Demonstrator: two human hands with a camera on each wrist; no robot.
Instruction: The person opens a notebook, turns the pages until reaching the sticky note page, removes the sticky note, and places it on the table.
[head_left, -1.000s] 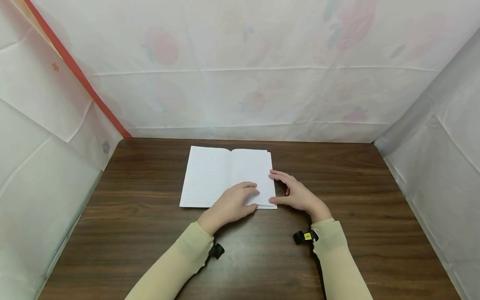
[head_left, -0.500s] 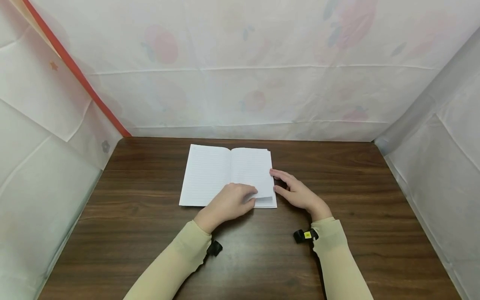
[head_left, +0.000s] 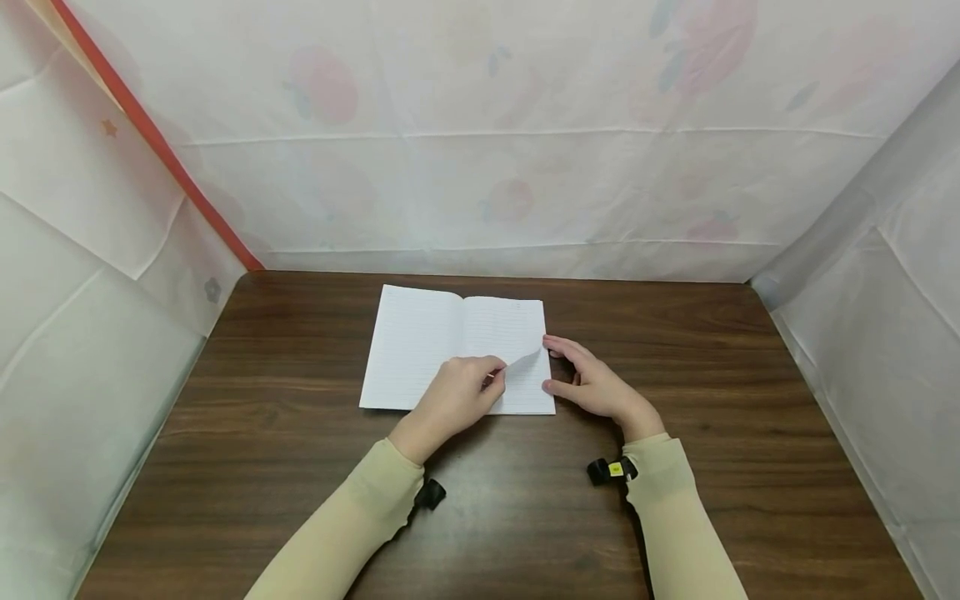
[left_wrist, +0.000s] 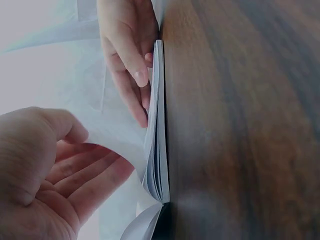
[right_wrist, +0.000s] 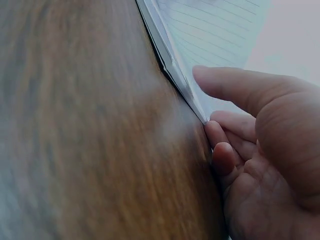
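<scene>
Head view: left hand [head_left: 453, 398] fingers pinch the lifted page corner [head_left: 525, 360] of the open white lined notebook [head_left: 457, 348] on the dark wooden desk [head_left: 300, 467]. Right hand [head_left: 592, 385], fingers loosely curled, steadies the right edge. Page turn is under way; next, carry the leaf leftward.

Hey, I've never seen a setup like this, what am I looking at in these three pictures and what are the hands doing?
These are a person's two bare hands, filmed by three worn cameras. The wide picture comes from a head camera looking down; the two close-ups come from cameras strapped to each wrist. On the brown wooden table lies an open lined notebook. The left hand pinches the corner of a single page and lifts it. The right hand rests against the notebook's right edge, fingers on the page stack. White cloth sheets wall in the table.
</scene>
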